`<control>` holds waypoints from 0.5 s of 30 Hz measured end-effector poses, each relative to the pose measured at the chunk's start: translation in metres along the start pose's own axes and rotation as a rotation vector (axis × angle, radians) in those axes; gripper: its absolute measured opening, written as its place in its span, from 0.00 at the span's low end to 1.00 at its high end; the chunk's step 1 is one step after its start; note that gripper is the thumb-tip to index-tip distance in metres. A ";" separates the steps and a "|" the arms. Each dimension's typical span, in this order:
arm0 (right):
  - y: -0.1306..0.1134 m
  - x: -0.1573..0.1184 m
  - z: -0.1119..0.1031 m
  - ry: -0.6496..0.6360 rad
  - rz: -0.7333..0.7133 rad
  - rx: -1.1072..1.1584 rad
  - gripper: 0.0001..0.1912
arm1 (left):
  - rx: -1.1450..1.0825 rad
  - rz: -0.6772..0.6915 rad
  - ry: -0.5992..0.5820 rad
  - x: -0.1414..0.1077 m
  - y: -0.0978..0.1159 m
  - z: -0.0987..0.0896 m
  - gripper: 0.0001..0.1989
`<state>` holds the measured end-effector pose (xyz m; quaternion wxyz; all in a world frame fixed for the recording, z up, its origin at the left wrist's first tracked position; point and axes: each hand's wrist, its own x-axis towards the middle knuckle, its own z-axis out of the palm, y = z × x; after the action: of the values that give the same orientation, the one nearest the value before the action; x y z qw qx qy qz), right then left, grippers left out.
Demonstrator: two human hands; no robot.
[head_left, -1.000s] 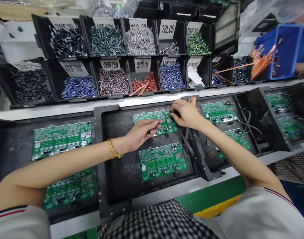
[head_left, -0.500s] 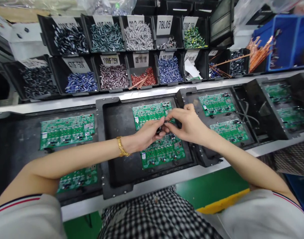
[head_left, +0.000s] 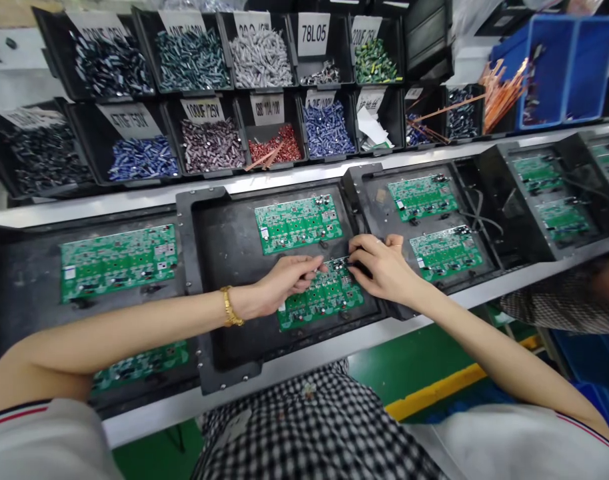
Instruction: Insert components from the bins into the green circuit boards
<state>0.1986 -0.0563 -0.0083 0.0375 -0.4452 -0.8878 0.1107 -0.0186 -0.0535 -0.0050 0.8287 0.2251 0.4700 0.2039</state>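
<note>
Circuit board (head_left: 329, 300) first: where is it, and how are the fingers set over it?

It lies flat in the near part of the middle tray (head_left: 219, 233). The right hand (head_left: 384, 270) bends over its far right corner, thumb and fingers drawn in with little gap; I cannot tell whether a part is between them.

And the left hand (head_left: 284, 287)?

Over the board's far left side, thumb and forefinger pinched nearly together, the rest curled. Anything in there is too small to make out. Being so near the right hand probably shortens any reach between the two.

Why does the second board (head_left: 299, 223) lie apart?

It is on the far side of the same tray, a bare strip between, likely so that neither rubs the other. More green boards (head_left: 444, 253) lie in the left tray (head_left: 14, 280) and right tray (head_left: 384, 217), components up, presumably to leave that face reachable.

And the black bins (head_left: 338, 47)?

Two rows, beyond the metal edge (head_left: 284, 175), mouths toward the near side, seemingly for easy picking. White labels (head_left: 313, 35) face the same way, presumably for reading at a glance.
</note>
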 end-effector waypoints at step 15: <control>-0.017 0.009 -0.010 0.022 0.026 0.002 0.09 | -0.003 0.029 -0.011 0.000 -0.007 0.000 0.16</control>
<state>0.1817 -0.0570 0.0049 0.0461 -0.4580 -0.8813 0.1072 -0.0179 -0.0594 -0.0086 0.8285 0.2317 0.4621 0.2152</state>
